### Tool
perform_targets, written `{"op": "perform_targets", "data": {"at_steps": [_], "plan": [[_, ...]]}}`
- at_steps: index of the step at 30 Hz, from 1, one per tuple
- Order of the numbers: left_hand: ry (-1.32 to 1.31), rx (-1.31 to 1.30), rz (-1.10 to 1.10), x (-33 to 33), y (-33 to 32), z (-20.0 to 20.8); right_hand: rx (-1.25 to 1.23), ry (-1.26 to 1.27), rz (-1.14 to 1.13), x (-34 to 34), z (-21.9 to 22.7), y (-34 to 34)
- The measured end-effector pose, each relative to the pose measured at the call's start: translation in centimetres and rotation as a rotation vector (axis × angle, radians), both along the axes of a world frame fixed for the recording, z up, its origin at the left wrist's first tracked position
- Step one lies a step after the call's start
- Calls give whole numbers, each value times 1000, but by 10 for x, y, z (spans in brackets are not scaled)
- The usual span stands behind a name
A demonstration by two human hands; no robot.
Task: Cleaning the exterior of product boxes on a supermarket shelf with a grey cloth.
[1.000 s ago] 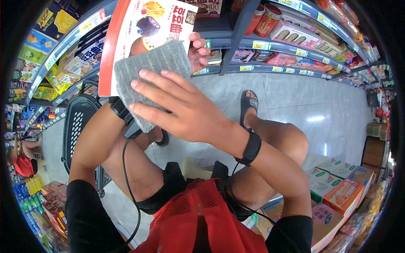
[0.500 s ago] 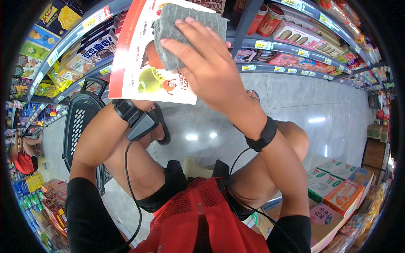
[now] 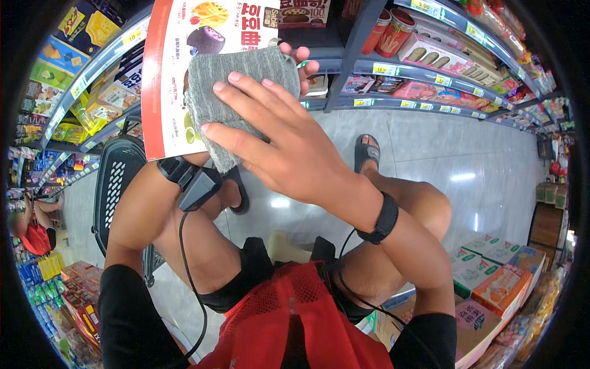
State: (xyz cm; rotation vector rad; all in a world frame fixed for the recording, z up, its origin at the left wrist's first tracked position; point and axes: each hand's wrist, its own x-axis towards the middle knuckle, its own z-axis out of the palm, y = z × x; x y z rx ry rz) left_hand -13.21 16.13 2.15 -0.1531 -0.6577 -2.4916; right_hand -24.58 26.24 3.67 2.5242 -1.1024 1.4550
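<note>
My left hand (image 3: 302, 67) supports a white and red cookie box (image 3: 169, 67) from behind. Its fingertips curl out past the box's right edge, while the palm is hidden. On the printed face of the box lies a folded grey cloth (image 3: 206, 77). My right hand (image 3: 283, 138) presses this cloth against the box, with its fingers spread over the fabric and the thumb out of sight. The cloth's lower corner hangs past the box's bottom edge.
Shelves of packaged snacks (image 3: 430, 58) rise ahead, with a dark upright post (image 3: 347, 55) between bays. A black plastic basket (image 3: 114, 178) stands at my left. Stacked cartons (image 3: 485, 277) sit at my lower right. Another person in red (image 3: 37, 237) is at far left.
My right hand and the cloth have moved left and down across the box. The box has shifted slightly left, and more of my left fingertips show at its right edge.
</note>
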Motion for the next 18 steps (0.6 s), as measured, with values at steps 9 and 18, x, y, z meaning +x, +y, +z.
{"op": "perform_targets", "data": {"at_steps": [9,18], "plan": [[-565,-101,293,21,2,21,914,-1267,119,-31,54,11],[-934,-557,705,-4,-28,16,509,-1284,-227,-131,62,-9]]}}
